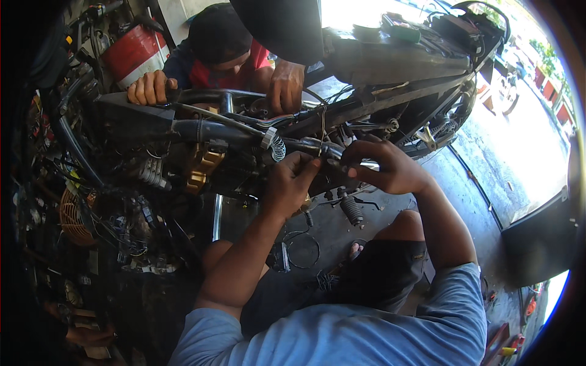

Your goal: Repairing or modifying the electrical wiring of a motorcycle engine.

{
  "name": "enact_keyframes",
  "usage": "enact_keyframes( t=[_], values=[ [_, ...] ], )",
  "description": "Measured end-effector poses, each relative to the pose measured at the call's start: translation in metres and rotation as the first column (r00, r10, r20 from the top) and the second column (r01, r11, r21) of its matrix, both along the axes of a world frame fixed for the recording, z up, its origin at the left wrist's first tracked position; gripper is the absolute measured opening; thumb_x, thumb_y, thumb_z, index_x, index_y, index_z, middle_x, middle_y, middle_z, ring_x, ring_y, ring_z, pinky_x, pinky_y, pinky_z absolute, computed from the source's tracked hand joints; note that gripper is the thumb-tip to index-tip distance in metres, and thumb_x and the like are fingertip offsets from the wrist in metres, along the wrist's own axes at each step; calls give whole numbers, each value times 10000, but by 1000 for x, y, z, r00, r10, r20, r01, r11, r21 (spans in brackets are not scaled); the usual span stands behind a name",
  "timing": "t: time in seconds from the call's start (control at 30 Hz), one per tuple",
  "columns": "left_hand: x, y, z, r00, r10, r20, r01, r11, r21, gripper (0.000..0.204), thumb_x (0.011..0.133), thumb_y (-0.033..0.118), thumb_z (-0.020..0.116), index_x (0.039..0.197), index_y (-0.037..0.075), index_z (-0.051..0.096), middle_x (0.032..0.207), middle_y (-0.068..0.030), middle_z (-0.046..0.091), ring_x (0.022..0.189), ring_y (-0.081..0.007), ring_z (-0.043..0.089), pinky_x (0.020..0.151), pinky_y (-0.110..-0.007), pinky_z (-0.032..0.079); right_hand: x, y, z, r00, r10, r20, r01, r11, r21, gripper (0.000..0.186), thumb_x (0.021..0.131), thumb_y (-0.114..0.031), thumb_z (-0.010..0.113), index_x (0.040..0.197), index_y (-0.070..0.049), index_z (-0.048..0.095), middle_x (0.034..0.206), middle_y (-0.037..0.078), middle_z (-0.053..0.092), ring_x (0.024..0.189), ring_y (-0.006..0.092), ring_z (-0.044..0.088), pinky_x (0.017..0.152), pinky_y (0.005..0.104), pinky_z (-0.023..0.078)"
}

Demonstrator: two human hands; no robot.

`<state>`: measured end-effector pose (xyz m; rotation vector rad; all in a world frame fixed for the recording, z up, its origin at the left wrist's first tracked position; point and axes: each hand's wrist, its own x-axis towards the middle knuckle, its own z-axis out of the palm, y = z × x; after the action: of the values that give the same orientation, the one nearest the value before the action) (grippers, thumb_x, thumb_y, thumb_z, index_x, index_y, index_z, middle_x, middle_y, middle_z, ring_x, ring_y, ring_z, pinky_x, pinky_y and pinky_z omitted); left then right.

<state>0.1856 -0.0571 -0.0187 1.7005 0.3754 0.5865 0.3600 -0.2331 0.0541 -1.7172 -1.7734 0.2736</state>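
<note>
Fingers (309,169) of the left hand (287,186) pressed together, thumb against forefinger, apparently pinching the lower end of a thin, pale tan wire (323,125); those of the right hand (390,169) are curled just beside it, thumb near forefinger, though whether they grip anything small cannot be told. The wire runs upward from the left fingertips across the black tubular metal motorcycle frame (220,130). It should handle as very light and limp, easily bent and liable to kink or break if pulled hard; a hold close to its end, between the pads, should steer it best, and any grease would make it slip. By contrast, the frame is likely heavy and rigid. To the left of the wire hangs a silvery metal coil spring (278,148), probably springy under pressure. Beyond lies a bundle of thin multicoloured wires (268,122), with a co-worker's hand (285,87) just above. Farther out, below the frame, a black ribbed rubber footpeg (351,210) shows against the grey floor (390,208).
</note>
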Motion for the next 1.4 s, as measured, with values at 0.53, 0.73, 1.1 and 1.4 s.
enact_keyframes(
  t=[0.53, 0.73, 1.1, 1.4],
  values=[
    [-4, -15, 14, 969, 222, 108, -247, 879, 409, 211, 998, 238, 626, 985, 27, 628, 770, -199, 686, 754, -416, 700, 642, -475, 508, -35, 45, -16, 974, -218, 64, 207, 967, 146, 527, 811, -108, 767, 1301, -71, 577, 1187, 199, 641, 1026, 379, 657, 887, 462, 520],
    [-3, -17, 13, 951, 210, 228, -308, 724, 617, 175, 990, 193, 622, 1060, 33, 609, 786, -225, 682, 769, -444, 687, 632, -515, 506, -34, 63, 4, 775, -122, 620, -83, 953, 291, 541, 787, -160, 745, 1307, -163, 596, 1115, 151, 654, 1110, 343, 632, 1056, 488, 425],
    [-6, -22, 17, 937, 193, 292, -341, 689, 639, 130, 961, 138, 661, 1010, 32, 605, 803, -192, 683, 740, -424, 688, 615, -490, 506, -4, 103, 16, 907, 224, -358, -293, 944, -152, 462, 803, -155, 696, 1237, -13, 623, 1161, 140, 661, 1075, 265, 625, 945, 395, 482],
    [-10, -21, 10, 953, 264, 149, -301, 763, 571, 138, 969, 162, 666, 968, 31, 624, 781, -181, 690, 737, -389, 702, 623, -462, 519, -14, 100, 23, 859, -48, -509, 17, 998, -65, 551, 772, -109, 738, 1255, 13, 503, 1169, 178, 664, 1080, 216, 621, 940, 360, 490]
  ],
)
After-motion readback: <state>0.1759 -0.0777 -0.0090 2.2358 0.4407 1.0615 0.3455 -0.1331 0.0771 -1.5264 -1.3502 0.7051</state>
